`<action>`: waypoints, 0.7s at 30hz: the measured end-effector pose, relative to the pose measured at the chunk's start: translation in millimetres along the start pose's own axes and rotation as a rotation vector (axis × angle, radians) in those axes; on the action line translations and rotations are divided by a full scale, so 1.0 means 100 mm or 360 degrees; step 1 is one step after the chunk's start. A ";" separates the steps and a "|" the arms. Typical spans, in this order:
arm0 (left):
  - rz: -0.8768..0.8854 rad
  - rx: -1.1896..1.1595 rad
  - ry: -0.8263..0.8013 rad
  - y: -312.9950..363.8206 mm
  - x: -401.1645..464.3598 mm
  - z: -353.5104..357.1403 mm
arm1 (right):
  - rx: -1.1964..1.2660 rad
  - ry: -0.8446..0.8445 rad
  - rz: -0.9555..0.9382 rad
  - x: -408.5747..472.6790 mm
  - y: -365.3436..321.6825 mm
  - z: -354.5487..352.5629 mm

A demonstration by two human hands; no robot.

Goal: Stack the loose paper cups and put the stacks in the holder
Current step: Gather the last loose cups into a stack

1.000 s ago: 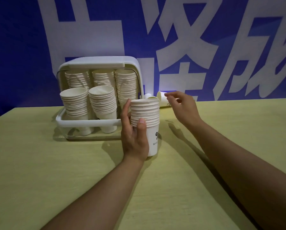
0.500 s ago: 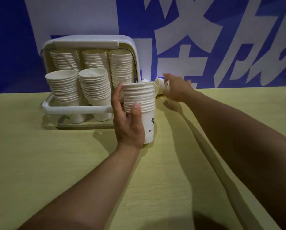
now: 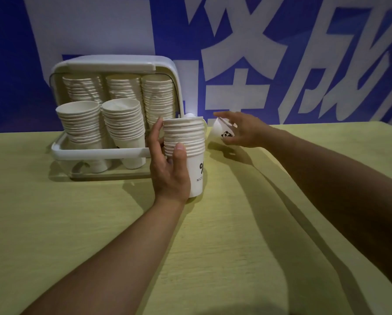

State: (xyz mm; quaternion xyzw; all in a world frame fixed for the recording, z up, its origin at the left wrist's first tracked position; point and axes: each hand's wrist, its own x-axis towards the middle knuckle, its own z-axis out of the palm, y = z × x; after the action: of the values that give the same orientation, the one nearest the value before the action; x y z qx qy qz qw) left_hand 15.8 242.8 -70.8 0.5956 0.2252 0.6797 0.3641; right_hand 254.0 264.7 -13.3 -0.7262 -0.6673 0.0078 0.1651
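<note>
- A yellow-green desk [image 3: 54, 223] runs back to a blue wall [image 3: 8, 64] with large white lettering.
- At the far left of the desk stands the holder [image 3: 99, 153], a white box with a clear front and its lid raised. It holds five stacks of white paper cups: three tall ones at the back, two shorter ones in front behind the white rail. The front right corner looks free, though the hand partly hides it.
- Just right of the holder, the left hand [image 3: 167, 169] grips the loose stack [image 3: 185, 144], which stands upright on the desk. Its thumb lies across the near side and its fingers [image 3: 156, 133] curl round the far side, wrapped over the ribbed rims.
- A further cup rim [image 3: 189, 115] peeps out behind the stack; what it is resting on cannot be told.
- Further right, the right hand [image 3: 242, 130] holds a single cup [image 3: 222, 130], tilted, above the desk. The fingers are loosely curled round its wall, thumb on top.
- These cups are likely very light, thin and easily crushed, so a soft grip on the wall near the stiffer rolled rim suits best.
- The stack, I judge, is stiffer than one cup but may topple or slide apart; holding it low and round the middle should keep it together.
</note>
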 end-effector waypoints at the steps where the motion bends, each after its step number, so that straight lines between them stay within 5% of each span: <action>1: -0.0003 0.0007 -0.0004 0.00 -0.01 0.00 | 0.0120 0.0091 -0.0034 -0.03 -0.02 -0.05; 7: 0.0077 0.0070 -0.0085 -0.04 -0.01 0.00 | 0.1019 0.0610 -0.0181 -0.16 -0.49 -0.47; 11: 0.0061 0.0090 -0.0114 -0.03 0.00 0.01 | 0.1384 0.0513 -0.0274 -0.30 -0.84 -0.43; 21: -0.0017 0.0126 -0.0022 0.00 -0.01 0.01 | 0.1543 0.0458 -0.0158 -0.39 -0.81 0.06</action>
State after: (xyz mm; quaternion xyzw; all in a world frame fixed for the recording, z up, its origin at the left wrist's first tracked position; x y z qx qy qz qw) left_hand 16.6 242.0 -71.5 0.6131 0.2527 0.6641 0.3454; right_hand 170.0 232.3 -7.5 -0.5272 -0.5912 0.2088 0.5736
